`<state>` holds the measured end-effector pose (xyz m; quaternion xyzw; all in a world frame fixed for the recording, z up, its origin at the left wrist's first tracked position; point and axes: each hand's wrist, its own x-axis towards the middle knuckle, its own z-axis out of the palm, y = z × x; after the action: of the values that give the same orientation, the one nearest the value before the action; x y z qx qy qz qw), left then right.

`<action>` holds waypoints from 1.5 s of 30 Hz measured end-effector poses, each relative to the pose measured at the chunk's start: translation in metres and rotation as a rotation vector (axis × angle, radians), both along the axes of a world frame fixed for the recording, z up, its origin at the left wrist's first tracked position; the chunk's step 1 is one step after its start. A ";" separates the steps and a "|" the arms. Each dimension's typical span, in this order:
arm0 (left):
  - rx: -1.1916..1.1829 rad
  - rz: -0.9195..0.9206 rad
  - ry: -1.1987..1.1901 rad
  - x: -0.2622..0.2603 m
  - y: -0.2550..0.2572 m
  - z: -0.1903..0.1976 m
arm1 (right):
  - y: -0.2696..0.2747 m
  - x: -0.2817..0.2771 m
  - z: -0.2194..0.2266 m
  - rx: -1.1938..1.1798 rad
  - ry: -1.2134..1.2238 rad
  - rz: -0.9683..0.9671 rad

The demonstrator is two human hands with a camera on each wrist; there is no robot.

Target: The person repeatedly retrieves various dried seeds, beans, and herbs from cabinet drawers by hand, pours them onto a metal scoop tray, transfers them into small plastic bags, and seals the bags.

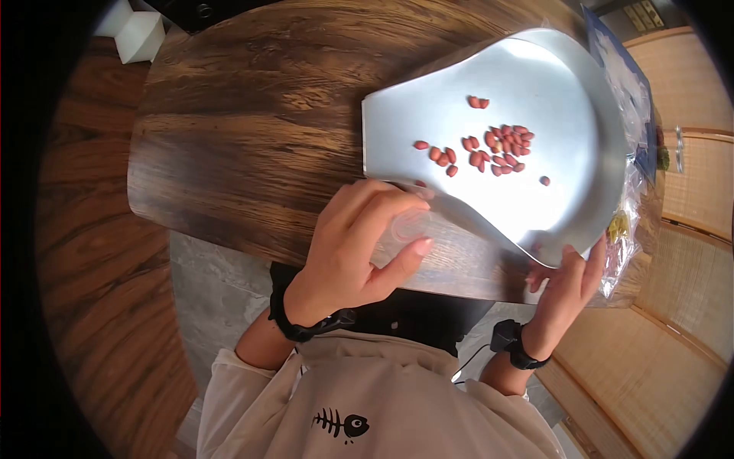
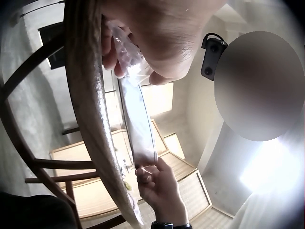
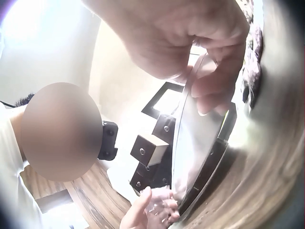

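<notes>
A silver metal pan (image 1: pixel 428 92), wide and rounded at one end and narrowing to a straight-edged mouth, is over the wooden table. Several red-skinned peanuts (image 1: pixel 508 141) lie in it, mostly mid-pan, with a few nearer the narrow end. My right hand (image 1: pixel 564 287) grips the rim at the wide end, thumb and fingers on either side of the wall, as the right wrist view shows. Beside the narrow part, my left hand (image 1: pixel 359 241) holds a crumpled clear plastic bag (image 2: pixel 129 55) between thumb and curled fingers, close against the pan's near edge.
Clear plastic packaging (image 1: pixel 631 191) and a blue-edged packet (image 1: pixel 650 138) lie at the right end of the wooden table (image 1: pixel 252 130), just past the pan. A white angular object (image 1: pixel 141 38) stands at the far left, near a black drawer unit (image 1: pixel 202 11).
</notes>
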<state>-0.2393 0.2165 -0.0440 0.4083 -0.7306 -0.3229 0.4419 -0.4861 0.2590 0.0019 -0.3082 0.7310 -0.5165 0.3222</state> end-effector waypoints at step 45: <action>0.114 0.105 -0.126 -0.010 0.001 -0.015 | 0.026 -0.060 0.004 -0.401 0.477 -0.109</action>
<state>-0.2492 0.2171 -0.0593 0.4898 -0.7150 -0.3141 0.3877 -0.5465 0.2851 0.0063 -0.4384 0.6849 -0.5802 0.0463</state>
